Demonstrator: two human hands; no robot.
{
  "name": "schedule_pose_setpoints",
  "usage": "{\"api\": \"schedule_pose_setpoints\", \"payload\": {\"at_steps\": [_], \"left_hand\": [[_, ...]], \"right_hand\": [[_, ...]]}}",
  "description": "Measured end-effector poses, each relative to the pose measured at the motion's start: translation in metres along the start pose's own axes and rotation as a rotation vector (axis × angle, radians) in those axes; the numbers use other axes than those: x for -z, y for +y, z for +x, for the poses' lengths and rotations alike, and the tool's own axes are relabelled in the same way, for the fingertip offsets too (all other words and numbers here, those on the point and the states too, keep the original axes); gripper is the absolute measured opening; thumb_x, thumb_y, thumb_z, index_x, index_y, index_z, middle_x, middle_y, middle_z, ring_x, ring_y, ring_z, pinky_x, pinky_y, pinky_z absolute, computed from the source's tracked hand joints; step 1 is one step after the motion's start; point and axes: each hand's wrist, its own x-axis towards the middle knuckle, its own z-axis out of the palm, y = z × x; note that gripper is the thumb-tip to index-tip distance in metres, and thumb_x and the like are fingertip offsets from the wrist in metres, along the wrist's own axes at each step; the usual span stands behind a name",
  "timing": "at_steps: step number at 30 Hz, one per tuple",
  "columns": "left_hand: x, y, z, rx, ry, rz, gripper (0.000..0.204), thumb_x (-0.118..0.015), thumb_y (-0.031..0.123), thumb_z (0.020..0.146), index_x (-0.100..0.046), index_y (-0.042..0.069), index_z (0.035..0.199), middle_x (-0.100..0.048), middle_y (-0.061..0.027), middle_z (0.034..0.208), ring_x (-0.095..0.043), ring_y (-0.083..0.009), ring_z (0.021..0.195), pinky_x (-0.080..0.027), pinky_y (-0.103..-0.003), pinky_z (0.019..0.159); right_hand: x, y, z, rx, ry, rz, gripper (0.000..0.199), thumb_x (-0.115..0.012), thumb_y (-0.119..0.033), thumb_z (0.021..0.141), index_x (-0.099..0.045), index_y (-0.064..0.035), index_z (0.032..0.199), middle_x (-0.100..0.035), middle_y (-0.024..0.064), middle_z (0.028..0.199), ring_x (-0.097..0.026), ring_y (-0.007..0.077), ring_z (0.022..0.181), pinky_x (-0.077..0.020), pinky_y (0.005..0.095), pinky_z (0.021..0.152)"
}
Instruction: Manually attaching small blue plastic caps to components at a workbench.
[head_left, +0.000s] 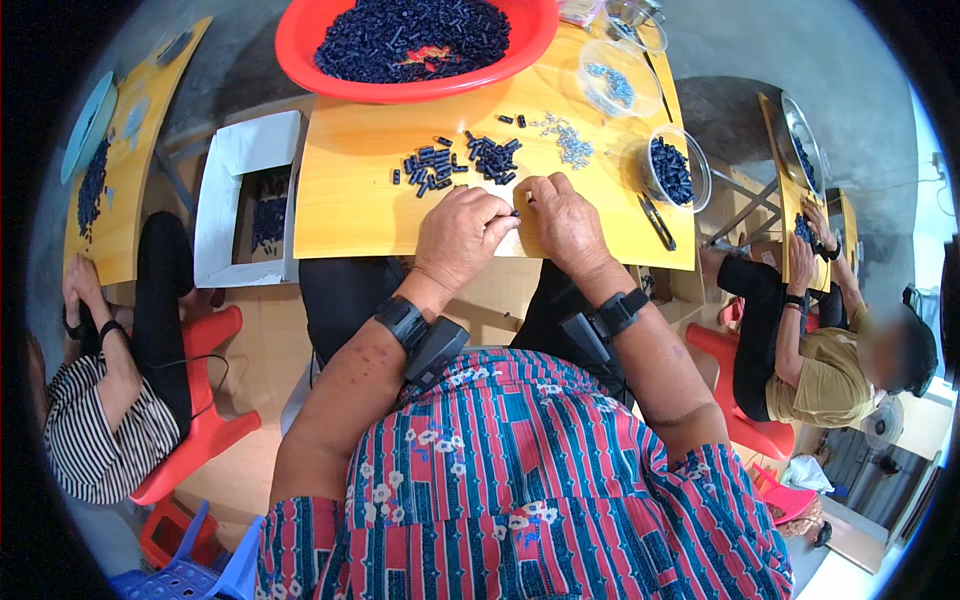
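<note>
My left hand [462, 232] and right hand [565, 222] meet at the tabletop [350, 210] near edge, both grips pinched on one small dark part [516, 212], loose dark pieces [462, 162] at 12 o'clock.

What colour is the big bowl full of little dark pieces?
Red bowl, seen best in the head view.

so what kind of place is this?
Likely a small hand-assembly workshop: a red plastic basin heaped with small dark plastic parts, low yellow wooden tables, and other seated people sorting similar parts.
</note>
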Motion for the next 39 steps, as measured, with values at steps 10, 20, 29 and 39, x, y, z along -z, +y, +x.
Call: {"api": "schedule_pose_setpoints", "payload": {"at_steps": [10,20,29,39], "left_hand": [[0.0,0.0,0.0,-0.01,-0.007,0.012,0.01,-0.074,0.016,0.079,-0.07,0.007,0.081,-0.067,-0.0075,0.078,-0.062,-0.0289,0.079,-0.05,-0.039,0.071],[-0.005,0.003,-0.002,0.001,-0.05,0.159,0.012,-0.069,0.023,0.085,-0.066,0.011,0.085,-0.063,-0.0052,0.084,-0.06,-0.0272,0.088,-0.051,-0.038,0.075],[-0.006,0.004,-0.001,-0.003,-0.015,0.203,0.012,-0.072,0.021,0.083,-0.067,0.01,0.088,-0.064,-0.0058,0.082,-0.061,-0.0285,0.084,-0.051,-0.04,0.073],[-0.005,0.004,0.0,-0.017,-0.005,0.166,0.011,-0.07,0.018,0.085,-0.065,0.009,0.09,-0.065,-0.009,0.084,-0.062,-0.0308,0.083,-0.051,-0.041,0.072]], "right_hand": [[-0.002,0.019,-0.002,0.038,0.005,0.137,0.013,-0.059,-0.005,0.087,-0.065,-0.0069,0.098,-0.06,0.0161,0.09,-0.063,0.0381,0.079,-0.053,0.0431,0.071],[0.013,-0.001,-0.02,-0.101,-0.042,0.465,0.028,-0.079,-0.008,0.076,-0.069,-0.0067,0.102,-0.057,0.0085,0.082,-0.06,0.0204,0.069,-0.0507,0.0315,0.063],[0.0,-0.013,-0.018,-0.182,0.025,0.372,0.033,-0.084,-0.019,0.073,-0.068,-0.0083,0.1,-0.058,0.0069,0.082,-0.06,0.0192,0.066,-0.0508,0.0313,0.061],[-0.012,-0.006,-0.019,-0.203,0.115,0.436,0.013,-0.079,-0.011,0.076,-0.071,-0.006,0.085,-0.06,0.0078,0.08,-0.062,0.0202,0.067,-0.0503,0.0325,0.061]]}}
